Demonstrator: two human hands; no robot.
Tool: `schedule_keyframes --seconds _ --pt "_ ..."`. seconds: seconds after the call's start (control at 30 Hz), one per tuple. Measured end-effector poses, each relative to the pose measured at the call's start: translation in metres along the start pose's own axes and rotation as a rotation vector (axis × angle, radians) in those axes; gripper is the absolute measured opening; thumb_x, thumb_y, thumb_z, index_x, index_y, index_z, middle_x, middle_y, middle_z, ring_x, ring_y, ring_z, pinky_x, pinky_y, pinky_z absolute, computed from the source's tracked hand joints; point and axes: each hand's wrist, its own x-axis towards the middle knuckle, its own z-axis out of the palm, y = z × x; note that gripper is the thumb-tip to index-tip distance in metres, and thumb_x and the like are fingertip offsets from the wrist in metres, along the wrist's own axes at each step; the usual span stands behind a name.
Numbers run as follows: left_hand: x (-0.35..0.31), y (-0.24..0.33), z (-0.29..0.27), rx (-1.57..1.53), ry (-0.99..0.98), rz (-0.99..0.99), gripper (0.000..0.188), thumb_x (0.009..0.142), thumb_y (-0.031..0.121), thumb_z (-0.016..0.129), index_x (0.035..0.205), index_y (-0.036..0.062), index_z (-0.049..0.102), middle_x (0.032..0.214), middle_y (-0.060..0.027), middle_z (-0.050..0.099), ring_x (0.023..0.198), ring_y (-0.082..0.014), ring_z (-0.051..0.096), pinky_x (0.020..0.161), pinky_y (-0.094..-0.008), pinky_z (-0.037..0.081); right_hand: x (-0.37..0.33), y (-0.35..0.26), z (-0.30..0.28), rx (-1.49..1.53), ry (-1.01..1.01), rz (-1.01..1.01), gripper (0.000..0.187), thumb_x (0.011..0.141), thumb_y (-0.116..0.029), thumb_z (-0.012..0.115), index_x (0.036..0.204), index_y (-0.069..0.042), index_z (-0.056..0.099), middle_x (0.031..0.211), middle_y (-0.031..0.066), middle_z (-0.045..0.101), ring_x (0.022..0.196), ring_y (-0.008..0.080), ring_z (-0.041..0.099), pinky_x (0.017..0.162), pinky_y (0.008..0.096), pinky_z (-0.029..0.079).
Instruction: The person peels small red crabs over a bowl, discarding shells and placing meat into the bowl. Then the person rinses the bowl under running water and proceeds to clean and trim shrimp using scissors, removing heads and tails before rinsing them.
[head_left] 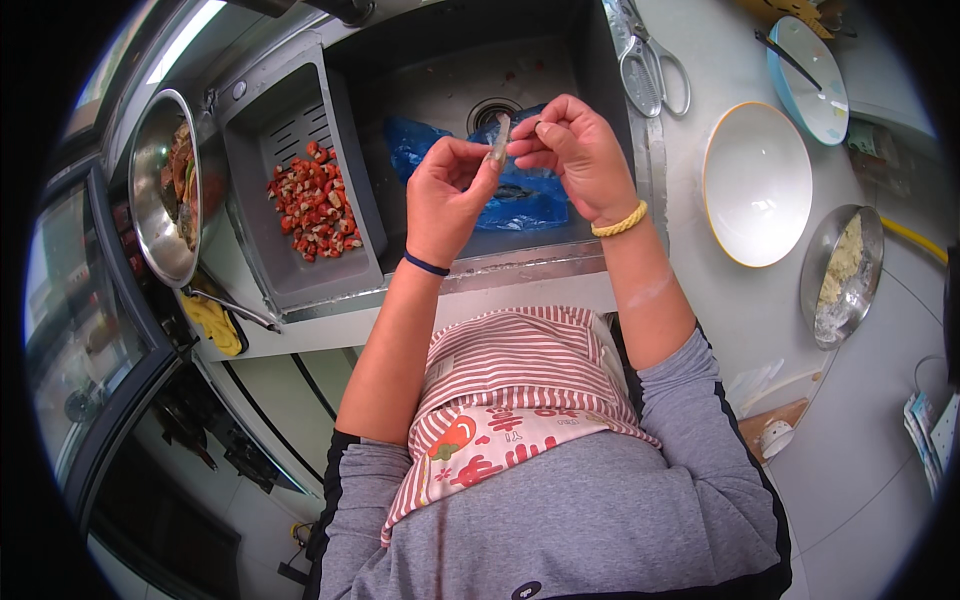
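Note:
Over the dark sink (430,65), my left hand (447,195) pinches a small, greyish, translucent, shrimp-like piece (501,137) between thumb and forefinger, its length pointing upward. My right hand (585,165) is right beside it, thumb and forefinger pressed together close to the piece. Whatever those right fingertips hold, if anything, is too small to make out. Below both hands a crumpled blue plastic bag (525,212) lies in the basin, partly covering the drain (495,108). Many small red-and-white pieces (315,200), like shellfish bits, are heaped in the grey slotted tray (270,105) on the left.
A steel bowl of food (142,190) stands far left, above a yellow cloth (212,322). Right of the sink are scissors (672,80), a grater-like utensil (640,80), a white bowl (757,190), a blue-rimmed plate (815,85) and a metal bowl of pale, floury food (870,270).

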Motion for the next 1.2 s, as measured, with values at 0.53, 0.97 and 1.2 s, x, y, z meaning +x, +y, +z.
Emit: schedule_keyframes --seconds 0.53,0.97,1.2 --pt "0.001 0.0 -0.011 0.037 -0.073 -0.002 0.011 0.084 0.006 0.067 0.091 0.0005 0.06 0.086 -0.005 0.065 0.078 -0.0093 0.063 0.074 -0.0218 0.051 0.005 -0.011 -0.014 -0.126 0.029 -0.118 0.011 0.092 -0.012 0.06 0.095 -0.003 0.054 0.091 0.0115 0.065 0.082 0.0182 0.067 0.077 0.0309 0.057" --pt "0.001 -0.002 -0.013 0.251 -0.003 0.162 0.015 0.076 0.002 0.07 0.089 0.0016 0.062 0.081 -0.0049 0.065 0.073 -0.0107 0.063 0.07 -0.0223 0.051 -0.001 -0.006 0.0 -0.648 -0.066 -0.009 0.016 0.087 -0.013 0.067 0.096 0.001 0.065 0.085 0.0045 0.066 0.078 0.0094 0.064 0.073 0.023 0.054" --pt "0.0 0.009 -0.007 0.47 0.006 0.322 0.017 0.072 0.0 0.071 0.085 0.0036 0.062 0.079 -0.0067 0.065 0.07 -0.0155 0.066 0.068 -0.0247 0.053 -0.001 -0.001 0.009 -0.703 0.024 -0.016 0.021 0.085 -0.02 0.07 0.085 0.0 0.067 0.07 0.0044 0.067 0.064 0.0082 0.064 0.061 0.0219 0.051"
